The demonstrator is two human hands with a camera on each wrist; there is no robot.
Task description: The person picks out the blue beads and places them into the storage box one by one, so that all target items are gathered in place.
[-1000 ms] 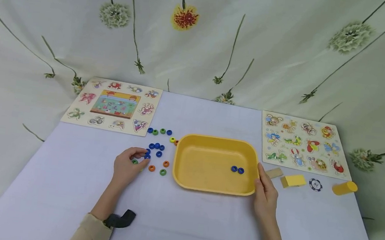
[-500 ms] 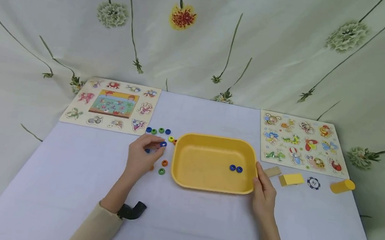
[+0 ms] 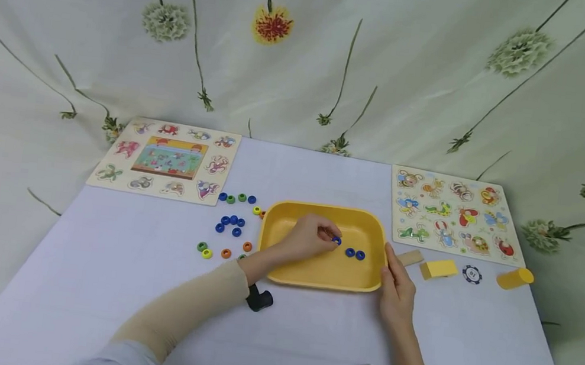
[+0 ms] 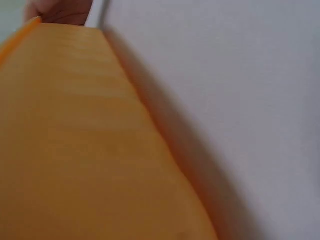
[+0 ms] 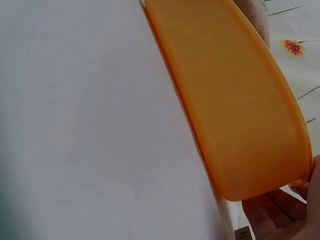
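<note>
My left hand (image 3: 306, 240) reaches over the yellow tray (image 3: 325, 281) and pinches a blue ring-shaped bead (image 3: 337, 241) between thumb and fingertips. Two similar blue beads (image 3: 355, 254) lie on the tray floor just right of it. At the tray's right end, my right hand (image 3: 399, 292) grips the rim; the right wrist view shows its fingers (image 5: 272, 212) at the tray's corner. Left of the tray lie several loose blue beads (image 3: 233, 220), along with green, yellow and orange beads (image 3: 225, 253). The left wrist view holds mostly the tray's outer wall (image 4: 100, 140).
A sea-creature picture board (image 3: 166, 157) lies at the back left, an insect board (image 3: 455, 217) at the back right. Beyond my right hand are a beige wooden block (image 3: 410, 257), a yellow block (image 3: 439, 269), a poker chip (image 3: 472, 274) and a yellow cylinder (image 3: 515, 278).
My left hand has picked a blue bead from the loose group and carried it rightward over the tray. My right hand has kept its grip on the tray's right end.
</note>
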